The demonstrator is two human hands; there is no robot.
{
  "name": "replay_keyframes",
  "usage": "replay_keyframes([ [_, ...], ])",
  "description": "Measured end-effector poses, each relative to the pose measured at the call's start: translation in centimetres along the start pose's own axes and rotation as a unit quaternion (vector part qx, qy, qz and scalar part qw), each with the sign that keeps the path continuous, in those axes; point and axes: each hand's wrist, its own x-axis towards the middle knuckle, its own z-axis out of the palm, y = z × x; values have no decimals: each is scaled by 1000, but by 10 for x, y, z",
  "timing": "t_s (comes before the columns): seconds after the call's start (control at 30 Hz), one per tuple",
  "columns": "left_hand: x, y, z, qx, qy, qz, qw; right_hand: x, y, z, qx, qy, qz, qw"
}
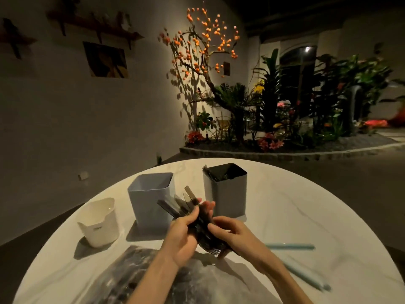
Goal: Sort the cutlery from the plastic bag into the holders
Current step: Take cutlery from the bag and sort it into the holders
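both hands, left hand (pixel 183 234) and right hand (pixel 233 234), are gripping a black cutlery bundle (pixel 198 216); white holder (pixel 98 222) label is looking unreadable.

The counter (pixel 295 207) is smooth, pale and marbled with a soft sheen. At ten o'clock the white holder (pixel 98 224) looks glossy plastic; the blue-grey holder (pixel 149 200) and grey holder (pixel 228 194) look matt. The plastic bag (pixel 135 279) at six o'clock is clear, crinkled and shiny. The bundled dark cutlery (pixel 192 207) glints.
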Motion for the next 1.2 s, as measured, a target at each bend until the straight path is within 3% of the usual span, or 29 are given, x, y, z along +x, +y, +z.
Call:
replay_keyframes([
  [0.1,11,-12,-14,-8,13,-1,1000,7,15,-2,-184,75,-84,976],
  [0.23,19,-28,-32,-21,8,-23,999,12,31,-13,-274,97,-105,951],
  [0.37,24,-28,-40,-6,27,-38,999,9,37,-22,-177,102,-54,977],
  [0.53,11,-26,-33,18,21,-34,999,9,37,-22,-146,141,-49,978],
  [0.8,10,-27,-41,12,-28,-55,998,4,32,-16,-116,135,-36,983],
  [0.93,6,-25,-38,-17,-21,-60,998,1,27,-20,-17,132,-47,990],
  [1.07,8,-24,-39,-84,4,-59,995,-1,24,-16,-68,136,-74,986],
  [1.2,6,-22,-40,-83,3,-84,993,-2,30,0,-114,103,-70,986],
])
